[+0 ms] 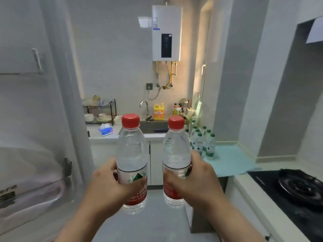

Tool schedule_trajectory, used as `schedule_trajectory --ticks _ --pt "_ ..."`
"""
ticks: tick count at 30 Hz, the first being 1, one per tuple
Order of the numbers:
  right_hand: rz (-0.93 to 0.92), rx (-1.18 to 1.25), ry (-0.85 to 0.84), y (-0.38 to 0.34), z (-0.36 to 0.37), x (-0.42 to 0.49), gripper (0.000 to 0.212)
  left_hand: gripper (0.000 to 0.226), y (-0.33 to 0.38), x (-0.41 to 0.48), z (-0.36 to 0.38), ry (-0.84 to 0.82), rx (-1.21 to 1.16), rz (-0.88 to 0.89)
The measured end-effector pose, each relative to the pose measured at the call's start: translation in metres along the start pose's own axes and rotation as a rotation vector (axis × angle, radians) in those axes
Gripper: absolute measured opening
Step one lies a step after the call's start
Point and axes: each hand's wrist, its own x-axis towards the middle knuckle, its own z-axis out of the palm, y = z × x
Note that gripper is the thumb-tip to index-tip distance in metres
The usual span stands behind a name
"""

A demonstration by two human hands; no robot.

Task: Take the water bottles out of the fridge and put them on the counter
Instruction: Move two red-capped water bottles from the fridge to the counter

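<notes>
**Holding the left bottle (132, 154) and the right bottle (175, 151) upright over the kitchen floor**

We see two clear water bottles with red caps and red labels, side by side, close together but not touching. Both are in the air in the middle of the aisle. Our left hand (108, 182) wraps the left bottle at its label, thumb across the front and fingers curled behind it. Our right hand (194, 179) grips the right bottle the same way around its lower half. Neither bottle rests on anything.

The fridge (35, 119) fills the left edge of the view, blurred, and we cannot make out what is inside. On our right runs the counter (258, 203), carrying a black stove (297, 189). Beyond that lies a teal cloth (230, 159). A cluster of green-capped bottles (202, 142) stands upright at the cloth's far end.

Straight ahead, a faucet (145, 107) stands over a sink, with a yellow jug (158, 111) just beside it. Left of the sink we see a dish rack (99, 110) and a tissue pack (105, 130). A white water heater (166, 32) hangs on the wall above.
</notes>
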Motion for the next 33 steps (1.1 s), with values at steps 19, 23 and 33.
schedule_trajectory --ticks 19,23,33 --pt "0.314 -0.145 0.295 0.191 -0.118 0.146 0.044 0.047 0.012 0.191 0.280 -0.365 -0.070 0.077" --pt "0.354 -0.151 0.280 0.228 -0.132 0.177 0.044 0.047 0.009 0.219 0.324 -0.373 -0.052 0.061" --pt "0.351 -0.205 0.140 0.352 -0.170 0.286 0.047 0.048 -0.001 0.287 0.448 -0.272 0.030 -0.065"
